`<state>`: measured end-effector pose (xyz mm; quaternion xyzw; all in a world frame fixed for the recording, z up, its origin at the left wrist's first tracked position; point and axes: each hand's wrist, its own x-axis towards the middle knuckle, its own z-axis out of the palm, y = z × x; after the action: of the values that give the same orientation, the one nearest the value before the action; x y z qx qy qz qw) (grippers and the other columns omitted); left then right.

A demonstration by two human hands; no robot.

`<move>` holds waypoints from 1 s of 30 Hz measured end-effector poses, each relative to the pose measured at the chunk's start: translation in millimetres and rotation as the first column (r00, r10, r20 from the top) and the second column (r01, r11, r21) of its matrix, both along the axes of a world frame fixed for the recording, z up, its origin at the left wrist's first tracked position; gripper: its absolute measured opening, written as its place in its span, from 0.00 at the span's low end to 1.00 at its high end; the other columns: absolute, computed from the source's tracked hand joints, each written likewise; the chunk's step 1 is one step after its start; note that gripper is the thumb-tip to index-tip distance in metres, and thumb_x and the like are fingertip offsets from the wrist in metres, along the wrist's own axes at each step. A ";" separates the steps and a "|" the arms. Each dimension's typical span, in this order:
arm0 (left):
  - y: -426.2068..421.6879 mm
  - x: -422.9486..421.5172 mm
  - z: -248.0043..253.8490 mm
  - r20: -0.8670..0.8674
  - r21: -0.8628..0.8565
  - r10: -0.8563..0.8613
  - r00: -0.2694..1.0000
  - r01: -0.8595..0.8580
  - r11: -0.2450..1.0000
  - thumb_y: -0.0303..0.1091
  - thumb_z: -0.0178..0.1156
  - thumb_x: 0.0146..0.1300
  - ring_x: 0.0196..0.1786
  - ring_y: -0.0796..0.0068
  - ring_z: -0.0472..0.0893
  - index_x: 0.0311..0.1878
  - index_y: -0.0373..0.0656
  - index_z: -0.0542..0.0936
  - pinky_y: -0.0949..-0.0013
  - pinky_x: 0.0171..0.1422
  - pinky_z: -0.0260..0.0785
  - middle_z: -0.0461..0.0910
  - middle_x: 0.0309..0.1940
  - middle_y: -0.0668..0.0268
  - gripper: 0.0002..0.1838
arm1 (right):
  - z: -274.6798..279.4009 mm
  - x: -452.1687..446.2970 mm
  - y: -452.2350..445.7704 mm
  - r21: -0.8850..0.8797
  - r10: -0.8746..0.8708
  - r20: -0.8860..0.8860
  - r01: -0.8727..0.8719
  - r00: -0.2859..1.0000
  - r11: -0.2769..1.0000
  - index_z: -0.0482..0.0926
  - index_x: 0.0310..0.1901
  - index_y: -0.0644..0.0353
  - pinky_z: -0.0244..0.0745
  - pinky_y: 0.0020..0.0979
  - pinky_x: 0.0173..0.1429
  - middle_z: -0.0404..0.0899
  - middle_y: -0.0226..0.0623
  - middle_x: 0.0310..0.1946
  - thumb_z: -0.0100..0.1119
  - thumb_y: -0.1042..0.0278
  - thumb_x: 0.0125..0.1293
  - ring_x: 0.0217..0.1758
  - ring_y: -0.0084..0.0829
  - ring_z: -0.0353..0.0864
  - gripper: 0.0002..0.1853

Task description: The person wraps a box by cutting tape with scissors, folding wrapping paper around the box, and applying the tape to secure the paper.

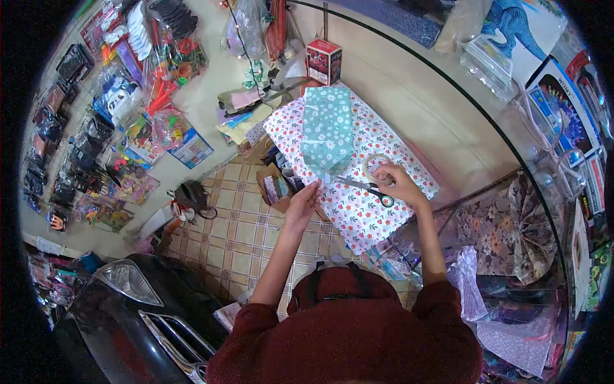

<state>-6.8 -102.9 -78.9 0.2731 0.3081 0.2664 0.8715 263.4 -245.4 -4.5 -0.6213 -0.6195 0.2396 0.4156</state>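
Note:
A green packet (327, 125) wrapped in daisy-print paper lies on a sheet of white floral wrapping paper (384, 137). My left hand (306, 201) is at its pointed near end, fingertips drawn together; what they pinch, if anything, is too small to make out. A small clear piece, perhaps tape, shows at that tip. My right hand (398, 185) is closed on a roll of clear tape (371, 160), gripping its near side. Black-handled scissors (385, 200) are just under the right fingers, blades pointing toward the packet; whether the fingers touch them is unclear.
A red box (323, 62) stands behind the paper. An open cardboard box (274, 189) is left of the work surface. A curved glass edge (473, 115) runs along the right. A black vehicle (137, 313) stands at lower left, near packaged goods hanging on the wall.

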 end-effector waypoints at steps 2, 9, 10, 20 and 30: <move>-0.1 -2.4 -2.0 0.016 0.024 -0.040 0.999 0.039 0.999 0.39 0.58 0.70 0.52 0.81 0.75 0.60 0.43 0.77 0.72 0.58 0.65 0.79 0.54 0.73 0.19 | -5.6 2.5 0.1 0.060 -0.066 -0.030 0.068 0.997 0.996 0.82 0.38 0.66 0.72 0.31 0.40 0.80 0.38 0.32 0.63 0.77 0.56 0.37 0.28 0.78 0.07; -2.3 -8.0 -5.5 0.230 0.076 -0.136 0.964 0.121 0.990 0.40 0.54 0.70 0.64 0.69 0.71 0.63 0.38 0.73 0.61 0.69 0.60 0.74 0.62 0.65 0.23 | 8.7 -9.7 -10.2 0.019 -0.214 0.239 0.215 0.947 0.976 0.80 0.42 0.63 0.72 0.37 0.54 0.78 0.42 0.41 0.64 0.78 0.54 0.45 0.41 0.78 0.12; -0.7 -7.2 -6.3 0.265 0.020 -0.134 0.955 0.133 0.991 0.40 0.54 0.70 0.64 0.68 0.71 0.63 0.37 0.72 0.60 0.69 0.61 0.74 0.62 0.64 0.23 | 10.7 -10.1 -15.8 -0.087 -0.180 0.219 0.202 0.959 0.975 0.79 0.44 0.62 0.72 0.35 0.55 0.77 0.41 0.43 0.64 0.79 0.53 0.47 0.40 0.78 0.14; -1.0 -7.0 6.8 0.320 -0.146 -0.048 0.946 0.099 0.984 0.47 0.55 0.68 0.64 0.63 0.71 0.61 0.35 0.73 0.59 0.71 0.59 0.75 0.59 0.60 0.27 | 2.7 -15.2 -35.1 -0.188 -0.125 0.391 0.212 0.912 0.959 0.78 0.48 0.62 0.74 0.38 0.51 0.79 0.41 0.37 0.73 0.73 0.46 0.42 0.39 0.81 0.24; -4.9 -2.9 27.1 0.439 -0.124 -0.103 0.892 0.174 0.977 0.45 0.54 0.69 0.72 0.53 0.63 0.58 0.34 0.74 0.53 0.75 0.56 0.63 0.69 0.45 0.24 | 40.7 -25.1 -77.6 -0.446 0.044 -0.002 -0.040 0.999 0.894 0.81 0.41 0.64 0.74 0.28 0.44 0.79 0.33 0.28 0.70 0.69 0.46 0.35 0.25 0.79 0.18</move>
<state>-9.7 -107.8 -51.9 0.1580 0.1083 0.2313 0.9538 238.3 -323.0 36.2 -0.6876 -0.5630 0.3815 0.2542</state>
